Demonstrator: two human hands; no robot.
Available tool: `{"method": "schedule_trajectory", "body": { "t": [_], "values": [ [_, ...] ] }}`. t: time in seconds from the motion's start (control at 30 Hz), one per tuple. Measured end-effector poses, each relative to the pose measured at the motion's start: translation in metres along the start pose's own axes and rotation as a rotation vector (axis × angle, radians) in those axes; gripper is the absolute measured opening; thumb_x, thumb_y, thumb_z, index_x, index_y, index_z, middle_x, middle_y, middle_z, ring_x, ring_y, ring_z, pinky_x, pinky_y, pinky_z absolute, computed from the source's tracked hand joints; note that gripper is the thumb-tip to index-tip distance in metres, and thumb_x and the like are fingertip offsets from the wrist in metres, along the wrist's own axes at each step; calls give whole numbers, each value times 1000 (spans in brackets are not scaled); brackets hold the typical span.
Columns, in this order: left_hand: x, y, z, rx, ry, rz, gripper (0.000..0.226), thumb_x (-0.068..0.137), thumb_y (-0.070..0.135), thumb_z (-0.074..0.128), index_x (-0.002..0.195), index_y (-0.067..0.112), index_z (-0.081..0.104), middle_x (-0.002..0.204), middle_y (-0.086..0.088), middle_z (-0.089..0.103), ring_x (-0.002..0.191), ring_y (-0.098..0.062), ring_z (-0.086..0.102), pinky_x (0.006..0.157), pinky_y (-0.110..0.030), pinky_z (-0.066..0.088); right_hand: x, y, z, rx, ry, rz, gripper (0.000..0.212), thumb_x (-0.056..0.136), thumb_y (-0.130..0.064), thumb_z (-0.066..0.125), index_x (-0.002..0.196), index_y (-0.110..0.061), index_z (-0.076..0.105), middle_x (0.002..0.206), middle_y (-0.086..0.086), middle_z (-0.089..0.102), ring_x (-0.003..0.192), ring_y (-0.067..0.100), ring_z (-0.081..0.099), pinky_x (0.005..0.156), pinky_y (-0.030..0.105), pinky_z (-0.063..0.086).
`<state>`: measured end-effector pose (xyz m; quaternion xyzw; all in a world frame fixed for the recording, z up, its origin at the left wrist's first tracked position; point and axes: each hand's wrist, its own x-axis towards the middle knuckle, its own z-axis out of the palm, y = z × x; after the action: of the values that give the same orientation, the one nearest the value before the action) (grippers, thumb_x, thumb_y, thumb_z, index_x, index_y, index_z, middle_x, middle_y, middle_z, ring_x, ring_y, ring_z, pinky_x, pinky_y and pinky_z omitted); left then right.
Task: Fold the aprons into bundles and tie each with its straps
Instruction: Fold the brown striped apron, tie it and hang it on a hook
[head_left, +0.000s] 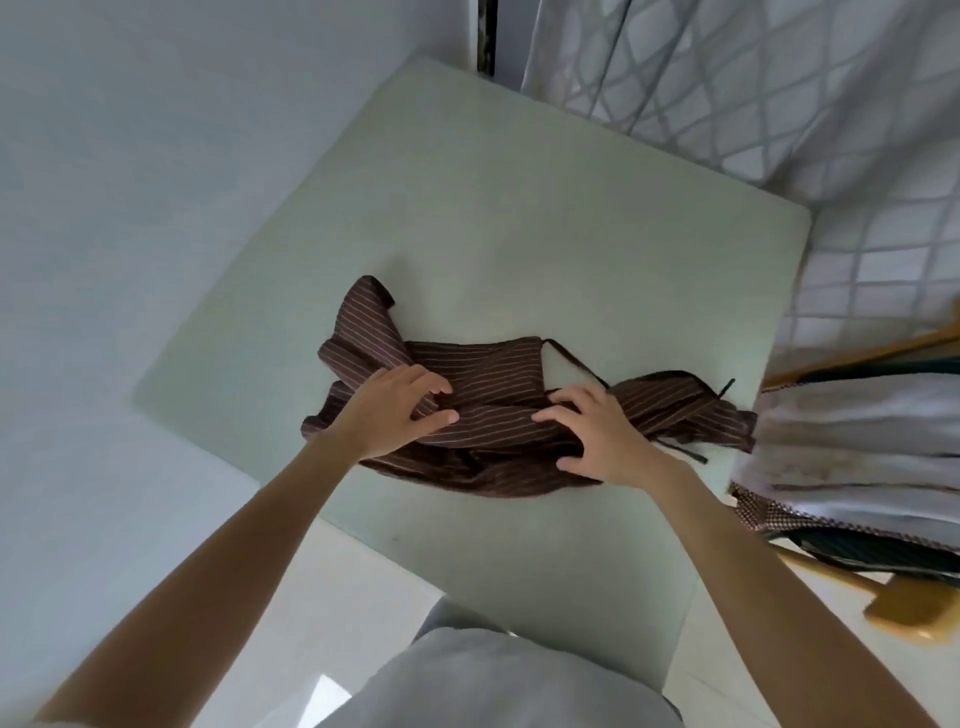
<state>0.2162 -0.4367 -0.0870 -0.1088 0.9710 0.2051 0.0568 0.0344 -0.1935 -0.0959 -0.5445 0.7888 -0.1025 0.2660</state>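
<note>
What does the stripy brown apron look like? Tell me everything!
The apron is dark brown cloth with thin pale stripes. It lies crumpled and half gathered on the pale green table, not yet a neat bundle. Thin dark straps trail loose from its right side. The left hand and right hand rest on top, fingers curled into its folds. Its right end reaches toward the table's right edge.

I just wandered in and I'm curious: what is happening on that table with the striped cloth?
A person is working a brown striped apron on a pale green table. The left hand and right hand both grip folds near its middle. The cloth is bunched and only partly folded, and a dark strap lies loose, not yet tied. More fabrics are piled on a wooden chair to the right.
</note>
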Motion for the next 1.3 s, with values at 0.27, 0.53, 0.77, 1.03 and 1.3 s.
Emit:
{"method": "schedule_trajectory", "body": {
  "t": [0.27, 0.53, 0.77, 1.03, 1.3],
  "values": [
    [54, -46, 21, 114, -92, -225, 63, 90, 35, 54, 145, 23, 26, 151, -3, 29, 140, -26, 20, 115, -46, 13, 78, -2, -14, 95, 308, 176, 35, 95, -19, 50, 130, -16, 52, 130, 4, 54, 124, 22, 40, 104, 34, 34],
    [73, -75, 25, 282, -216, -253, 49, 91, 45, 49, 135, 26, 42, 132, 0, 51, 128, -23, 36, 109, -54, 10, 133, 24, -3, -144, 25, 310, 26, 91, -28, 56, 111, -12, 61, 139, 9, 43, 135, 27, 28, 107, 38, 26],
    [98, -84, -8, 52, 156, -351, 26, 89, 40, 52, 103, 24, 67, 106, 3, 63, 112, -23, 48, 105, -46, 17, 144, 2, -69, 610, 319, 417, 7, 92, -19, 56, 97, -17, 52, 90, -8, 62, 84, 9, 59, 67, 9, 42],
    [199, -84, -67, 13, 498, -361, 26, 93, 34, 54, 111, 18, 63, 110, -7, 57, 101, -24, 53, 78, -38, 52, 207, 43, -154, 63, 588, 404, 29, 94, -26, 51, 121, -20, 45, 88, 5, 60, 78, 24, 58, 67, 33, 45],
    [206, -85, -7, 33, 216, -427, 50, 94, 47, 41, 138, 24, 37, 142, -5, 41, 131, -27, 37, 108, -47, 28, 214, 79, -102, -251, 630, 249, 38, 87, -3, 54, 124, -10, 55, 129, 14, 52, 121, 31, 45, 101, 42, 40]
  ]
}}
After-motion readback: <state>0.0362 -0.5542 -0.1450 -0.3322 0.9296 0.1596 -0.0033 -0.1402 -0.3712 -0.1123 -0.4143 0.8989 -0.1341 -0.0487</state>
